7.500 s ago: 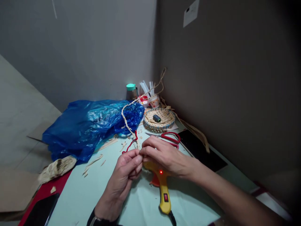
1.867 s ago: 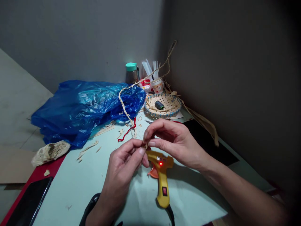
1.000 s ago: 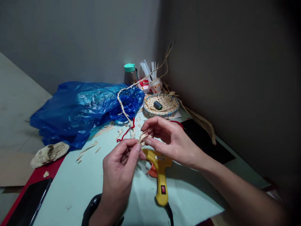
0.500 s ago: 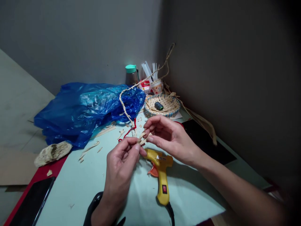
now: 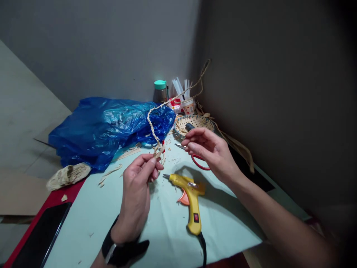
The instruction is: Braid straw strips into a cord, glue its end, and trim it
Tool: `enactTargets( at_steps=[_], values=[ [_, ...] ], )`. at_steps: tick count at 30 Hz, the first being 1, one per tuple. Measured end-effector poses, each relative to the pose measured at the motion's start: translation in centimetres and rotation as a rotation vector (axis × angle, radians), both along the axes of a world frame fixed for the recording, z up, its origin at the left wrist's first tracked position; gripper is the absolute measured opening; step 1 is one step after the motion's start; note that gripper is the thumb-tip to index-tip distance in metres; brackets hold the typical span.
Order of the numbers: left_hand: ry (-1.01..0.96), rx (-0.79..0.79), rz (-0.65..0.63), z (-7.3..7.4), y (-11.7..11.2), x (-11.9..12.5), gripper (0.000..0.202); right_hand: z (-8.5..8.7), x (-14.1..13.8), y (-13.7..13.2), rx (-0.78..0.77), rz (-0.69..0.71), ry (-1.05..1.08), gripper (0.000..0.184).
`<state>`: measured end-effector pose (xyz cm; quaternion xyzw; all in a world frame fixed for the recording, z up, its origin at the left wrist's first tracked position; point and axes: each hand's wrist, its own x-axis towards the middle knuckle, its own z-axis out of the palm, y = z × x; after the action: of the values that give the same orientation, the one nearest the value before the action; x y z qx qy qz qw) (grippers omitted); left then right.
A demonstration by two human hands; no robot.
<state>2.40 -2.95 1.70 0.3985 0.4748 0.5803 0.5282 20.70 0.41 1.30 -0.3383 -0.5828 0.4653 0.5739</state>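
Observation:
My left hand (image 5: 142, 175) pinches the lower end of a pale braided straw cord (image 5: 151, 123) between thumb and fingers. From there the braid rises away and loops up toward a spot on the wall. Beside the held end shows a bit of red string (image 5: 163, 146). My right hand (image 5: 208, 152) hovers to the right, apart from the cord, fingers curved with a gap to the thumb and nothing visible in them. Partly behind it are red-handled scissors (image 5: 198, 163). Below both hands lies a yellow glue gun (image 5: 192, 197), its nozzle pointing left.
A blue plastic bag (image 5: 106, 126) fills the back left. Behind stand a teal-lidded jar (image 5: 160, 91), a cup of glue sticks (image 5: 189, 107) and a woven basket (image 5: 199, 122) with a dark thread spool. A straw bundle (image 5: 69, 176) and a phone (image 5: 41, 238) lie left.
My right hand has moved away from the cord's end, to the right. My left hand keeps hold of it, slightly further left. The scissors and the glue gun's nozzle have come into view.

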Motion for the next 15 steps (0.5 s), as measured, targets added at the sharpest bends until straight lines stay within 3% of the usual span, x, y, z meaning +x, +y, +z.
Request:
enactTargets(
  at_steps=[3, 6, 9, 11, 15],
  values=[
    [-0.027, 0.069, 0.096, 0.2, 0.6, -0.7, 0.008, 0.0, 0.7, 0.6, -0.041, -0.085, -0.142, 0.020],
    [-0.038, 0.107, 0.149, 0.2, 0.9, -1.3, 0.008, 0.9, 1.5, -0.5, -0.079, -0.071, -0.322, 0.021],
    [-0.077, 0.129, 0.150, 0.2, 0.9, -1.5, 0.008, 1.5, 2.1, -3.8, -0.073, -0.118, -0.750, 0.031],
    [-0.111, 0.128, 0.127, 0.2, 0.8, -1.5, 0.009, 1.0, 1.9, -6.5, -0.107, -0.171, -0.926, 0.040],
    [-0.144, 0.108, 0.076, 0.2, 0.7, -1.1, 0.010, -2.1, -0.1, -10.5, -0.235, -0.187, -1.143, 0.043]
  ],
)
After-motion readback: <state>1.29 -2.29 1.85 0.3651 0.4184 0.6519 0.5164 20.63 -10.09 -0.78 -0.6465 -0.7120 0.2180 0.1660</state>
